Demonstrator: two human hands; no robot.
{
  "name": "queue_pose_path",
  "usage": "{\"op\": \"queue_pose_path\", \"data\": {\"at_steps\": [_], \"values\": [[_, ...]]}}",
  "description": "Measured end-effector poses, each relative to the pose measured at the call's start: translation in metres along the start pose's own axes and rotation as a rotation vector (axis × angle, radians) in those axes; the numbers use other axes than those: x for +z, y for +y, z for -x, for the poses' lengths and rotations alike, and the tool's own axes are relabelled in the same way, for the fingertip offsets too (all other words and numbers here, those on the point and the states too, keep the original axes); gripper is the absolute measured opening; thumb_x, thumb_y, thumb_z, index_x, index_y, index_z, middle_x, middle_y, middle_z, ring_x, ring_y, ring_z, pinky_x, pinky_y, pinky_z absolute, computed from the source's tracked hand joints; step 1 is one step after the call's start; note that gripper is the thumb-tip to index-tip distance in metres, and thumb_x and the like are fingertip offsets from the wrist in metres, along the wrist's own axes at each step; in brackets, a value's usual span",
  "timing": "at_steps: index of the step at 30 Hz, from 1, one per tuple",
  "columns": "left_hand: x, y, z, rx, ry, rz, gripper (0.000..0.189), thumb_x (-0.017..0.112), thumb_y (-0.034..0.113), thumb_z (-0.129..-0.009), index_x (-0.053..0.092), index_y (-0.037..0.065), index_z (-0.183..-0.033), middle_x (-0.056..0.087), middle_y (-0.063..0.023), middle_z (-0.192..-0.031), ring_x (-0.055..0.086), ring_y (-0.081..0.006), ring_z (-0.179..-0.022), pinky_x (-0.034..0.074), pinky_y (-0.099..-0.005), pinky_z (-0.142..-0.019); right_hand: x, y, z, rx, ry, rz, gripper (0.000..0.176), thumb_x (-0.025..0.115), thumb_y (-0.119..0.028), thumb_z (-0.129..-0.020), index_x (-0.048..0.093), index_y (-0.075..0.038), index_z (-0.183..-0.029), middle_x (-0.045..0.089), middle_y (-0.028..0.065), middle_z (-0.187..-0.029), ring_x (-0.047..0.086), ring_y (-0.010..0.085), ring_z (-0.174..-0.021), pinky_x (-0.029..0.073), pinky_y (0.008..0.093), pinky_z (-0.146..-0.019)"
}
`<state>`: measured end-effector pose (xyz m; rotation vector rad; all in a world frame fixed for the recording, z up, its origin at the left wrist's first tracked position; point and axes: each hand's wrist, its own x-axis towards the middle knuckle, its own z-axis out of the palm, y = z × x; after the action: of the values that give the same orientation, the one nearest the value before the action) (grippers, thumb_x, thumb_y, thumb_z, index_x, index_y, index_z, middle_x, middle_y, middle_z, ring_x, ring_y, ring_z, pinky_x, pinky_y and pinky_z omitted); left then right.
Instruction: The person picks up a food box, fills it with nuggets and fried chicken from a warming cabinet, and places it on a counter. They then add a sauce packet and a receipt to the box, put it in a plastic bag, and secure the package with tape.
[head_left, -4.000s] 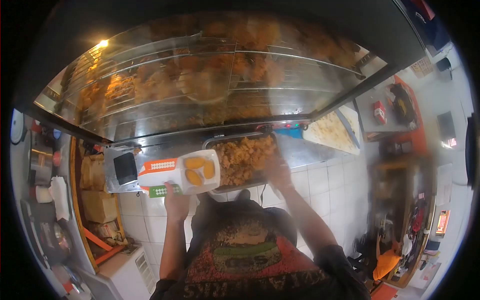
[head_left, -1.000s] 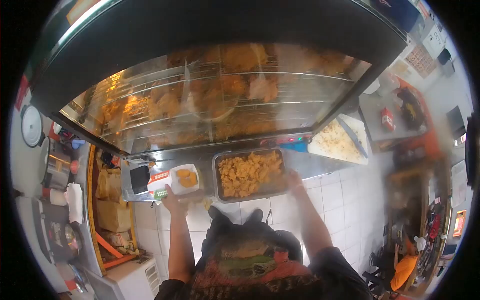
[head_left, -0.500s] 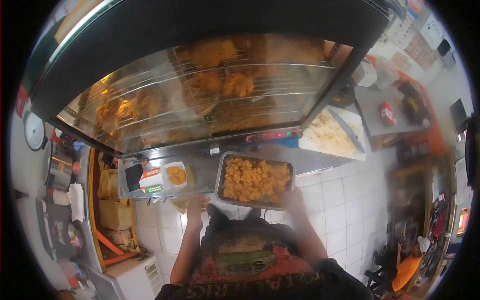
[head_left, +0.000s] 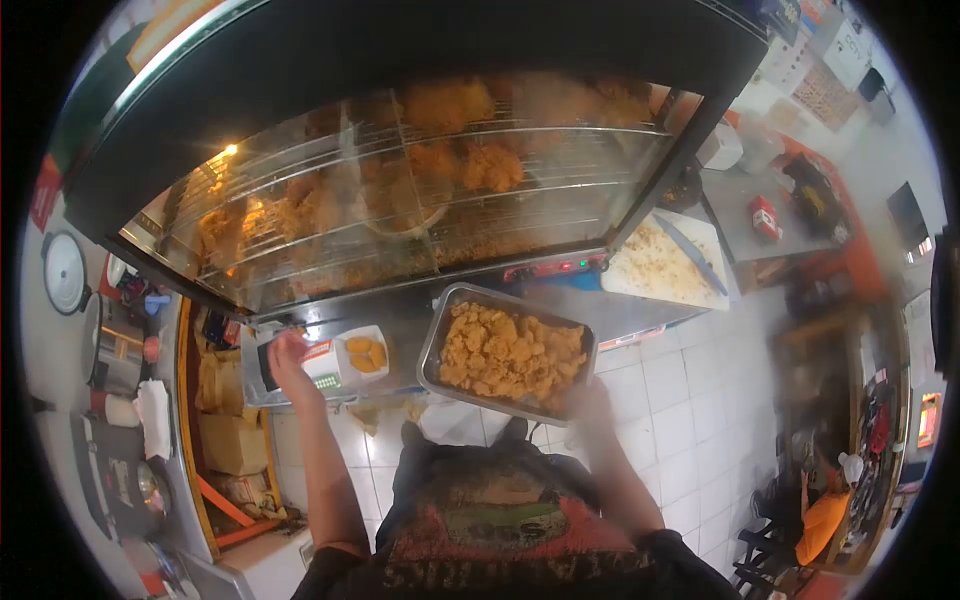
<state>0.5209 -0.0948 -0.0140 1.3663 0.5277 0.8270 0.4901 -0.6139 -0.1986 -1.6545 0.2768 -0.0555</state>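
Left hand (head_left: 291, 362)'s now by the white cardboard box (head_left: 347, 374), right hand (head_left: 590, 402) at the silver metal tray (head_left: 431, 364), grips unclear. Tray overhangs the steel counter (head_left: 405, 335).

1. The left hand (head_left: 290, 362), which gripped the white paper box with orange and green print (head_left: 341, 366) and then drew back towards the body, is now up at the box's left end; contact is unclear.
2. That box, earlier lifted, now rests on the bench (head_left: 405, 362), right of the left hand.
3. The right hand (head_left: 588, 402) has left the golden-brown fried pieces (head_left: 512, 352) for the near right corner of the rectangular metal tray (head_left: 429, 362).
4. The tray has turned, its right end nearer the body.
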Motion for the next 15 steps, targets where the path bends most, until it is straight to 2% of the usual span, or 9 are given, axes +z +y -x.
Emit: {"op": "queue_pose_path", "data": {"at_steps": [1, 3, 6, 9, 10, 13, 14, 15], "values": [[0.007, 0.019, -0.019, -0.002, 0.076, -0.041, 0.033, 0.051, 0.025, -0.101, 0.056, -0.001, -0.121, 0.056, -0.0073, -0.105, 0.057, -0.0172, -0.095, 0.047, -0.0319, -0.087, 0.008, 0.001, 0.008, -0.012, 0.016, 0.017, 0.034, 0.06, -0.004, -0.067, 0.064, 0.002, -0.1, 0.065, 0.0094, -0.087, 0.062, 0.0215, -0.075, 0.05, 0.0313, -0.066], [0.01, 0.038, -0.052, 0.31, 0.009, -0.32, 0.054, 0.049, 0.029, -0.102, 0.039, -0.004, -0.144, 0.041, -0.0195, -0.142, 0.045, -0.028, -0.129, 0.037, -0.0392, -0.107, 0.018, -0.007, 0.026, 0.01, 0.04, 0.026, 0.036, 0.06, -0.004, -0.067, 0.063, 0.002, -0.103, 0.065, 0.0093, -0.087, 0.062, 0.0213, -0.077, 0.051, 0.032, -0.067], [0.024, 0.04, -0.097, 0.672, -0.007, -0.984, 0.074, 0.045, 0.036, -0.103, 0.01, -0.005, -0.154, 0.0, -0.0288, -0.161, 0.008, -0.0423, -0.149, 0.013, -0.0506, -0.119, 0.037, -0.003, 0.053, 0.073, 0.135, 0.005, 0.038, 0.061, -0.007, -0.07, 0.063, 0.002, -0.107, 0.066, 0.0099, -0.089, 0.063, 0.0211, -0.08, 0.052, 0.0334, -0.071], [0.038, 0.002, -0.124, 0.846, -0.019, -0.764, 0.084, 0.041, 0.041, -0.104, -0.01, -0.003, -0.154, -0.02, -0.0342, -0.156, -0.019, -0.0517, -0.145, -0.008, -0.0593, -0.117, 0.057, -0.021, 0.092, 0.064, 0.204, 0.269, 0.041, 0.061, -0.011, -0.074, 0.061, 0.002, -0.113, 0.067, 0.012, -0.097, 0.064, 0.0219, -0.085, 0.053, 0.0346, -0.075], [0.04, -0.003, -0.127, 0.846, -0.045, -0.744, 0.086, 0.039, 0.043, -0.104, -0.016, -0.004, -0.152, -0.022, -0.0398, -0.152, -0.02, -0.0569, -0.142, -0.008, -0.0644, -0.114, 0.077, -0.063, 0.116, 0.121, 0.288, 0.244, 0.04, 0.062, -0.012, -0.075, 0.061, 0.001, -0.113, 0.067, 0.0125, -0.099, 0.064, 0.0223, -0.086, 0.053, 0.0347, -0.075], [0.056, -0.011, -0.119, 0.849, -0.023, -0.725, 0.088, 0.041, 0.042, -0.103, -0.016, -0.005, -0.151, -0.023, -0.0411, -0.151, -0.021, -0.0568, -0.141, -0.008, -0.0643, -0.114, 0.131, -0.168, 0.171, 0.318, 0.454, 0.172, 0.038, 0.067, -0.02, -0.078, 0.061, 0.002, -0.108, 0.066, 0.0114, -0.1, 0.064, 0.0236, -0.088, 0.054, 0.0346, -0.077], [0.063, -0.01, -0.111, 0.777, -0.047, -0.801, 0.093, 0.048, 0.037, -0.101, -0.017, -0.007, -0.15, -0.023, -0.0442, -0.149, -0.02, -0.0581, -0.141, -0.007, -0.0647, -0.114, 0.143, -0.18, 0.186, 0.347, 0.511, 0.128, 0.038, 0.068, -0.02, -0.077, 0.061, 0.002, -0.107, 0.066, 0.011, -0.099, 0.064, 0.024, -0.088, 0.054, 0.0346, -0.077], [0.069, -0.01, -0.1, 0.785, -0.086, -0.769, 0.091, 0.05, 0.034, -0.1, -0.013, -0.007, -0.151, -0.021, -0.043, -0.15, -0.019, -0.0583, -0.141, -0.007, -0.0642, -0.115, 0.153, -0.191, 0.196, 0.339, 0.535, 0.139, 0.038, 0.068, -0.02, -0.077, 0.061, 0.002, -0.107, 0.065, 0.0109, -0.098, 0.064, 0.0241, -0.088, 0.054, 0.0345, -0.077]]}}
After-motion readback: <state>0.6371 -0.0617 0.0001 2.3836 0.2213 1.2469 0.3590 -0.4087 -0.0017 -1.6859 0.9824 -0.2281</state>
